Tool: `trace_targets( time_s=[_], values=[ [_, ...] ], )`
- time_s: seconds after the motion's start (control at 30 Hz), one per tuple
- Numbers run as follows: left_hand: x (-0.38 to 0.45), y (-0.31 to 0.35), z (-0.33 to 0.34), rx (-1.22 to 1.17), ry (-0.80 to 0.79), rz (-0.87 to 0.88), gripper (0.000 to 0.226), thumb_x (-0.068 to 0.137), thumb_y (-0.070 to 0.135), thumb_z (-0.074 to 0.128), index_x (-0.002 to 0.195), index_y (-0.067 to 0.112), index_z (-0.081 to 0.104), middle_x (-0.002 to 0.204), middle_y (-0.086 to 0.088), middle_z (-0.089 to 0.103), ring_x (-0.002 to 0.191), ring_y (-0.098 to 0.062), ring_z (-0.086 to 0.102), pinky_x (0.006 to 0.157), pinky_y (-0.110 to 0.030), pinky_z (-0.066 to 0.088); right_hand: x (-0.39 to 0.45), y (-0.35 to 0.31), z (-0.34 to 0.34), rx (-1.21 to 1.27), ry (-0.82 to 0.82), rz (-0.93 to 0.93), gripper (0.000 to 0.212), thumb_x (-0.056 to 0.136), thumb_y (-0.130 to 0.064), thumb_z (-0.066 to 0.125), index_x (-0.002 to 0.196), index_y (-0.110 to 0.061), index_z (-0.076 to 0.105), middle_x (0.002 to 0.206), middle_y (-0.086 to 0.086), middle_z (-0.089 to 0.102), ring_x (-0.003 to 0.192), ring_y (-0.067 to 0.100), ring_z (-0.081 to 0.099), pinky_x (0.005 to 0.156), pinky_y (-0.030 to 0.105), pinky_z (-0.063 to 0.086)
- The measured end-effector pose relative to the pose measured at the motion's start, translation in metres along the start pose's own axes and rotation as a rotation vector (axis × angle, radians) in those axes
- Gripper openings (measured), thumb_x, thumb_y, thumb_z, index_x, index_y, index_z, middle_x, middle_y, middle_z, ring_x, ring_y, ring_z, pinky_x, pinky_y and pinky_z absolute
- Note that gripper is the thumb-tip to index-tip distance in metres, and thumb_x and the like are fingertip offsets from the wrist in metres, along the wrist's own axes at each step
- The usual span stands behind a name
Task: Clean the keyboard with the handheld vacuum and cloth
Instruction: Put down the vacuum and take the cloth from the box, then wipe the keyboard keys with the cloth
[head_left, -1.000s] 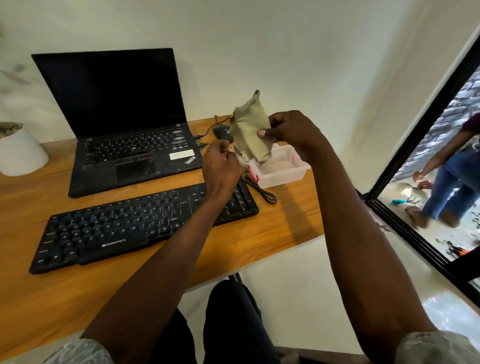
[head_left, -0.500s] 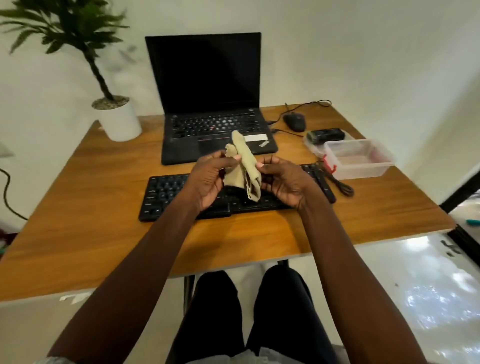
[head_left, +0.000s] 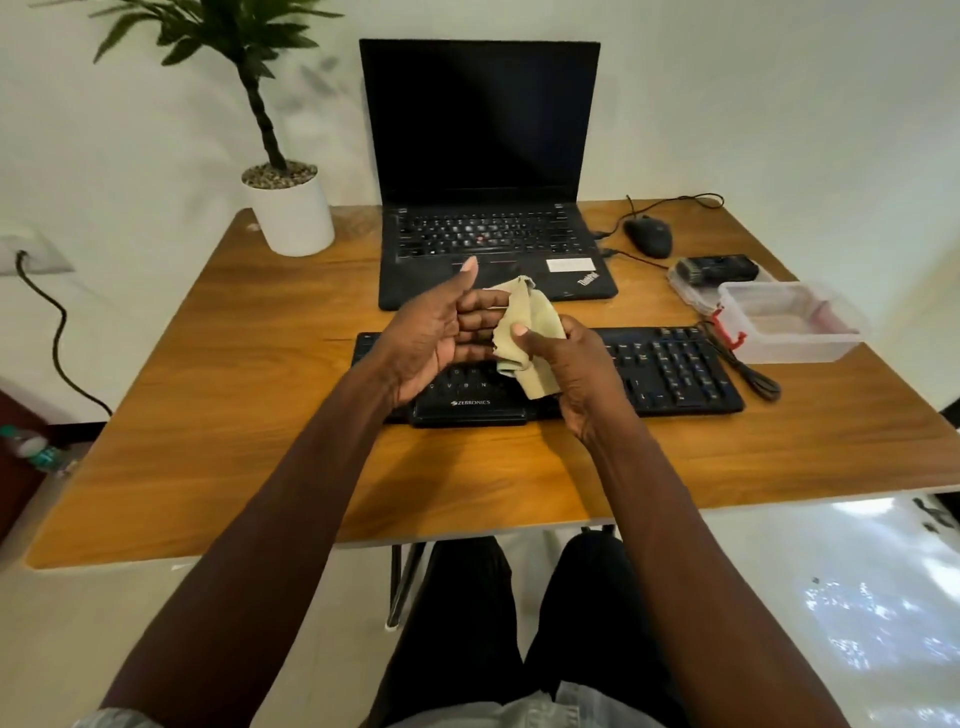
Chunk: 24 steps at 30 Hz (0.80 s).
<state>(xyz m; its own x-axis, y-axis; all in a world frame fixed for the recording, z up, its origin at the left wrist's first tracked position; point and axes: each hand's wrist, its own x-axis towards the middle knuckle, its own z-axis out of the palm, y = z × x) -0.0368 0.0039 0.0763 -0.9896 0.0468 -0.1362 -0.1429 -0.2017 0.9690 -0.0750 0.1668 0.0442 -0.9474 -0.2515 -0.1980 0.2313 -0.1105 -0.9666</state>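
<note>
Cloth (head_left: 530, 332) carried from beside the container to above the keyboard (head_left: 670, 366).
Right hand (head_left: 571, 369) pinches it; left hand (head_left: 436, 338), fingers curled, thumb up, touches it. Wiping not begun; vacuum (head_left: 719, 270) idle on tabletop (head_left: 260, 415).

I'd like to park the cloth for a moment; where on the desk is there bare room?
Bare wood lies left of the keyboard, between it and the plant pot, and along the desk's near edge. The right side is crowded: mouse, handheld vacuum, plastic box, coiled cable.
</note>
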Motion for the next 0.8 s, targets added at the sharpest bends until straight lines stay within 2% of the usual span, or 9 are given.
trace_targets(
  time_s=[0.13, 0.2, 0.27, 0.37, 0.43, 0.47, 0.57, 0.67, 0.8],
  values=[
    [-0.006, 0.001, -0.01, -0.115, -0.151, -0.007, 0.063, 0.1, 0.051, 0.028, 0.138, 0.005, 0.048, 0.129, -0.018, 0.062, 0.122, -0.027, 0.058, 0.099, -0.04, 0.05, -0.002, 0.001, 0.017, 0.089, -0.097, 0.0, 0.036, 0.078, -0.021, 0.079, 0.11, -0.009, 0.067, 0.096, 0.007, 0.074, 0.082, 0.017, 0.068, 0.069, 0.03, 0.054],
    [-0.008, -0.001, -0.017, -0.148, -0.145, -0.001, 0.065, 0.1, 0.052, 0.028, 0.138, 0.004, 0.048, 0.128, -0.02, 0.062, 0.122, -0.028, 0.058, 0.101, -0.042, 0.048, -0.001, 0.003, 0.025, 0.082, -0.085, 0.006, 0.039, 0.075, -0.015, 0.081, 0.11, -0.007, 0.067, 0.095, 0.008, 0.074, 0.082, 0.018, 0.069, 0.068, 0.03, 0.054],
    [-0.008, -0.004, -0.027, -0.17, -0.007, 0.048, 0.059, 0.1, 0.047, 0.035, 0.132, 0.001, 0.053, 0.12, -0.022, 0.066, 0.114, -0.032, 0.063, 0.095, -0.043, 0.051, -0.001, 0.004, 0.032, 0.091, -0.063, 0.008, 0.038, 0.075, -0.008, 0.079, 0.11, -0.005, 0.067, 0.096, 0.011, 0.074, 0.081, 0.02, 0.069, 0.068, 0.032, 0.056],
    [-0.009, -0.008, -0.051, -0.011, 0.429, 0.144, 0.025, 0.096, 0.022, 0.056, 0.11, 0.004, 0.065, 0.098, -0.014, 0.074, 0.09, -0.027, 0.068, 0.072, -0.034, 0.056, -0.002, 0.006, 0.039, 0.024, 0.04, -0.038, 0.017, 0.085, -0.01, 0.071, 0.101, -0.009, 0.069, 0.086, 0.004, 0.074, 0.074, 0.015, 0.069, 0.062, 0.029, 0.057],
    [-0.008, -0.014, -0.076, 0.203, 0.684, 0.131, 0.007, 0.09, 0.015, 0.062, 0.09, 0.014, 0.07, 0.086, -0.004, 0.073, 0.08, -0.018, 0.065, 0.066, -0.032, 0.054, -0.003, 0.009, 0.046, -0.184, 0.151, -0.172, 0.006, 0.09, -0.016, 0.066, 0.095, -0.016, 0.07, 0.081, 0.0, 0.072, 0.071, 0.013, 0.066, 0.06, 0.032, 0.054],
    [-0.008, -0.017, -0.087, 0.325, 0.751, 0.108, 0.009, 0.087, 0.015, 0.063, 0.083, 0.018, 0.07, 0.082, -0.001, 0.072, 0.077, -0.016, 0.064, 0.067, -0.032, 0.052, -0.001, 0.011, 0.049, -0.348, 0.216, -0.28, 0.007, 0.091, -0.017, 0.064, 0.093, -0.017, 0.071, 0.082, 0.001, 0.07, 0.072, 0.015, 0.064, 0.061, 0.034, 0.051],
    [-0.007, -0.028, -0.109, 0.558, 0.825, 0.024, 0.011, 0.083, 0.02, 0.063, 0.079, 0.018, 0.073, 0.08, 0.0, 0.072, 0.075, -0.017, 0.065, 0.071, -0.033, 0.053, 0.007, 0.017, 0.063, -0.835, 0.365, -0.604, 0.022, 0.091, -0.011, 0.057, 0.109, -0.009, 0.07, 0.093, 0.002, 0.062, 0.083, 0.016, 0.054, 0.067, 0.03, 0.044],
    [-0.006, -0.041, -0.118, 0.553, 0.794, -0.029, 0.011, 0.081, 0.022, 0.065, 0.076, 0.017, 0.073, 0.077, -0.004, 0.073, 0.068, -0.021, 0.067, 0.064, -0.036, 0.055, 0.019, 0.024, 0.079, -1.118, 0.308, -0.73, 0.032, 0.092, -0.009, 0.053, 0.122, -0.005, 0.064, 0.104, 0.008, 0.064, 0.097, 0.02, 0.049, 0.076, 0.023, 0.035],
    [-0.007, -0.053, -0.12, 0.385, 0.794, 0.012, 0.01, 0.083, 0.021, 0.07, 0.077, 0.013, 0.073, 0.069, -0.006, 0.071, 0.053, -0.016, 0.062, 0.045, -0.027, 0.046, 0.027, 0.04, 0.102, -1.338, 0.156, -0.702, 0.029, 0.09, -0.01, 0.05, 0.111, -0.004, 0.069, 0.111, 0.011, 0.066, 0.104, 0.025, 0.051, 0.091, 0.035, 0.044]
  ],
)
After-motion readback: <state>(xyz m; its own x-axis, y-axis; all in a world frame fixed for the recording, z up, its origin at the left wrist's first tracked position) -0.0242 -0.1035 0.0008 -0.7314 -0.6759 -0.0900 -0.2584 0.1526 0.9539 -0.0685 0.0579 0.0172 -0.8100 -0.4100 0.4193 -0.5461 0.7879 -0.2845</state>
